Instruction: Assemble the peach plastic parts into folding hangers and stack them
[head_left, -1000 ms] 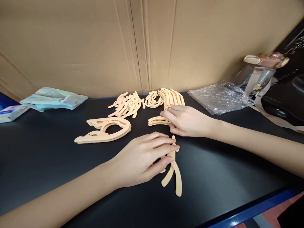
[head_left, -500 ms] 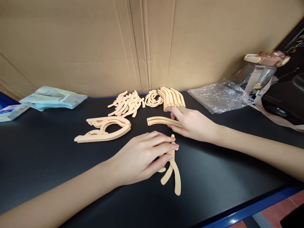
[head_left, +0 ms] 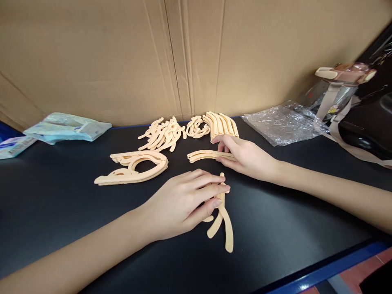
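My left hand (head_left: 186, 200) lies over a few beige curved hanger pieces (head_left: 227, 228), its thumb and fingertips pressed on them. Two curved arms fan out below the fingertips, and part of the group is hidden under the palm. My right hand (head_left: 241, 155) pinches the right end of a small stack of curved hanger arms (head_left: 203, 155). Its index finger reaches up close to a row of similar curved arms (head_left: 220, 124). To the left, folded hangers (head_left: 150, 173) lie in a stack on the black table.
A loose pile of small beige parts (head_left: 165, 132) and a heap of hooks (head_left: 197, 127) sit near the cardboard wall (head_left: 107, 61). Blue packets (head_left: 69, 127) lie at left. At right are a clear plastic bag (head_left: 278, 124) and a strapped bottle (head_left: 343, 77).
The hanger arms under my right hand have shifted slightly to the left, with the upper one sliding against those below. My left hand has stayed in place.
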Motion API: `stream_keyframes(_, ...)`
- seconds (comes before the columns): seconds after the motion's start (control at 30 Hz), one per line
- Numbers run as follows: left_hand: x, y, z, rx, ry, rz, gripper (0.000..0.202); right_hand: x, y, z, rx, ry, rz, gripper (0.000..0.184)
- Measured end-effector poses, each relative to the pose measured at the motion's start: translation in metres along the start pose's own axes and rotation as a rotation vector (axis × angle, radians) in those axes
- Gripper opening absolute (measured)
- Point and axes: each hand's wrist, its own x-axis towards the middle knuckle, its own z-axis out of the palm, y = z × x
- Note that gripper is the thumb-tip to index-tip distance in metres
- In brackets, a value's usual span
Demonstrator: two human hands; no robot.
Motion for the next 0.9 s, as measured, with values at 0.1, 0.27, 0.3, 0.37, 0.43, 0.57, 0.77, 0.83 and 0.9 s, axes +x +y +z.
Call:
stream_keyframes(0.1, 0.0, 0.0, 0.0, 0.003, 0.007, 0.004, 0.033, 0.0, -0.001, 0.0, -0.036, 0.005, 0.009, 0.032)
stream_keyframes(0.27, 0.001, 0.0, 0.0, 0.021, 0.028, 0.028, 0.032, 0.0, -0.003, -0.002, -0.074, -0.014, 0.067, 0.031)
stream_keyframes(0.3, 0.001, 0.0, 0.0, 0.024, 0.031, 0.028, 0.032, 0.0, -0.003, -0.004, -0.072, -0.017, 0.076, 0.031)
stream_keyframes(0.37, 0.001, 0.0, 0.0, 0.033, 0.046, 0.023, 0.031, 0.002, -0.003, -0.008, -0.077, -0.003, 0.091, 0.03)
stream_keyframes(0.43, 0.001, 0.001, 0.0, 0.053, 0.078, 0.004, 0.03, 0.003, -0.003, -0.016, -0.104, 0.041, 0.085, 0.026)
stream_keyframes(0.57, 0.0, 0.001, -0.001, 0.139, 0.171, -0.095, 0.025, 0.002, -0.006, -0.036, -0.157, 0.053, -0.025, 0.014)
stream_keyframes(0.77, 0.001, 0.0, 0.0, 0.291, 0.184, -0.242, 0.027, -0.016, -0.023, -0.043, -0.122, -0.067, -0.201, 0.02)
stream_keyframes(0.83, 0.0, -0.001, 0.0, 0.305, 0.174, -0.243, 0.027, -0.022, -0.029, -0.039, -0.113, -0.102, -0.248, 0.023)
stream_keyframes(0.9, 0.0, 0.0, 0.0, 0.302, 0.175, -0.244, 0.025, -0.026, -0.033, -0.035, -0.126, -0.124, -0.288, 0.026)
